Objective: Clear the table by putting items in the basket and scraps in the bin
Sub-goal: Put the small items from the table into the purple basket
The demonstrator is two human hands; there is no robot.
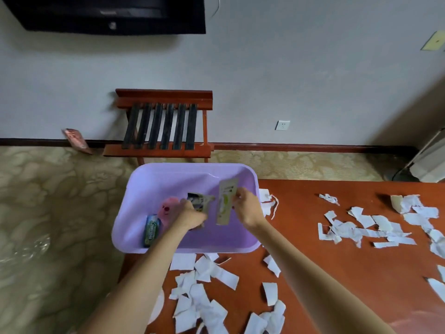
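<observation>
A purple plastic basket sits on the table's far left corner, overhanging the edge. Inside it lie a green gum pack and a pink soft toy. My left hand is over the basket, shut on a small dark printed packet. My right hand holds a long pale sachet with green print upright above the basket. Torn white paper scraps lie scattered over the red-brown table, with more scraps near its front left.
A wooden luggage rack stands against the far wall behind the basket. Patterned carpet lies left of the table. A clear plastic bag shows at the far left. A white appliance stands at the right. No bin is in view.
</observation>
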